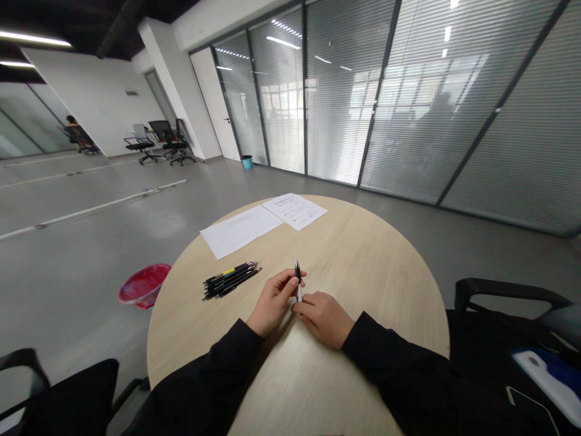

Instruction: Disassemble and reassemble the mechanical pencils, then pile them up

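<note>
Left hand and right hand both held one pen between them. The left hand pinched the dark top part with its thumb and fingers, and the right hand had its fingers closed on the white lower part. The pen stood almost straight up over the round wooden table, near the middle. A bunch of black pens lay on the table just beside the left hand, and one of them had a yellow part. Farther off, two sheets of paper with print on them lay near the far edge, touching each other. A red basket sat low down past the left side of the table. Black chairs were on both sides. Way back, a blue bin stood near a white door.
</note>
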